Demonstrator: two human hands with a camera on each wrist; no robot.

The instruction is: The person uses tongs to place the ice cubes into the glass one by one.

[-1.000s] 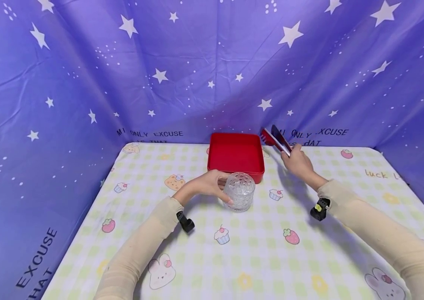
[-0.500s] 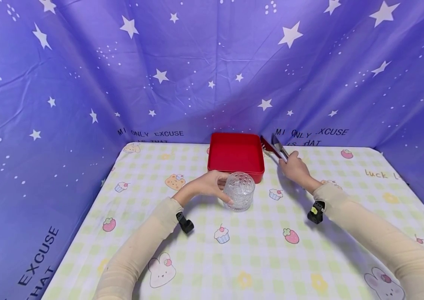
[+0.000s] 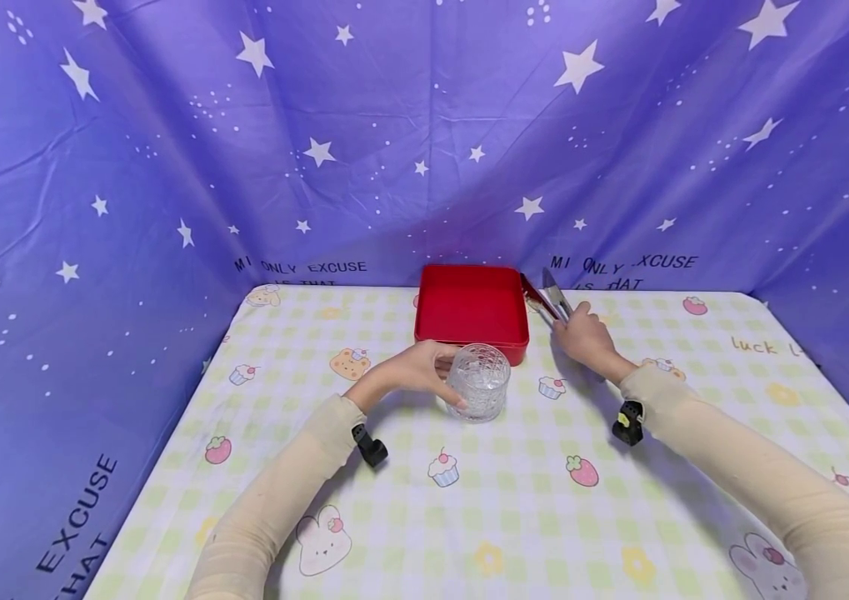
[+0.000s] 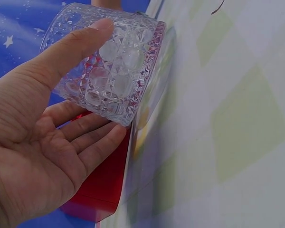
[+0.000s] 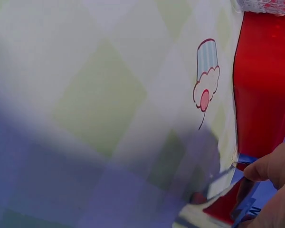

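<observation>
My left hand (image 3: 415, 367) holds a clear cut-glass tumbler (image 3: 481, 383) standing upright on the table. In the left wrist view its thumb lies along the patterned wall of the glass, and the fingers spread on the opposite side. Past the tumbler stands a shallow red square box (image 3: 472, 304), open at the top. My right hand (image 3: 586, 335) grips metal tongs (image 3: 557, 293) beside the box's right wall; their two arms spread apart and point away from me, one of them looking reddish. The right wrist view shows only part of the right hand (image 5: 278, 185) and tongs.
A pale green-checked cloth (image 3: 529, 517) printed with cupcakes, strawberries and bunnies covers the table. Purple star-print curtains (image 3: 424, 125) hang behind the far edge and along both sides.
My right hand has moved slightly left and down with the tongs, whose tips have dropped beside the red box. The left hand and the tumbler have stayed in place.
</observation>
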